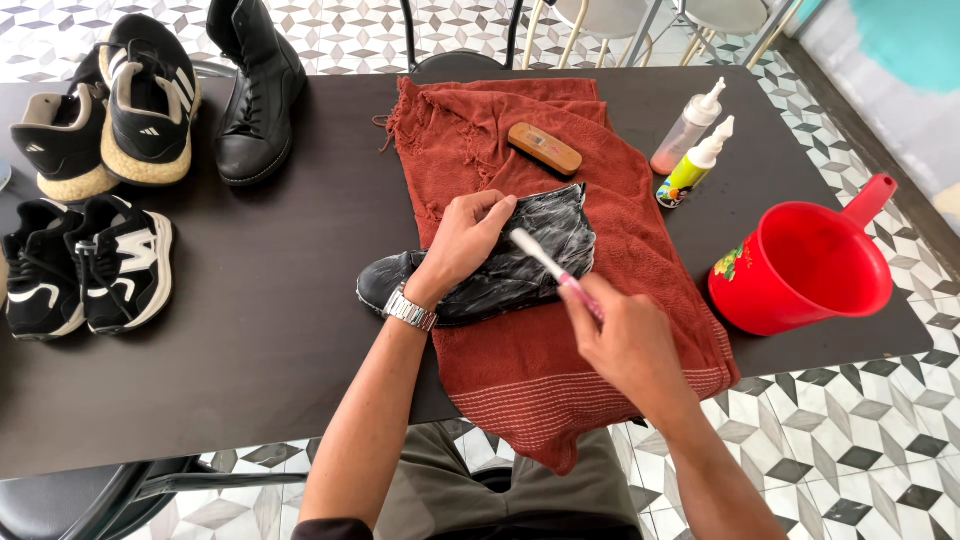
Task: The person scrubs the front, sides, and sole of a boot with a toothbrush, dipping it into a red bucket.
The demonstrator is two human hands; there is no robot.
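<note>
While two squeeze bottles, one clear with pinkish liquid (688,128) and one yellow-green with a colourful label (692,168), lie beside the red plastic jug (805,262), your left hand (468,237) presses the soapy black leather boot (500,265) onto the rust-red towel (560,350) on the dark table (240,350). Your right hand (630,340) grips one pink-handled toothbrush (555,270), its head on the boot.

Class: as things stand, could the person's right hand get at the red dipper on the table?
Probably yes: the right hand holds a toothbrush, but nothing stands between it and the red dipper.
</note>
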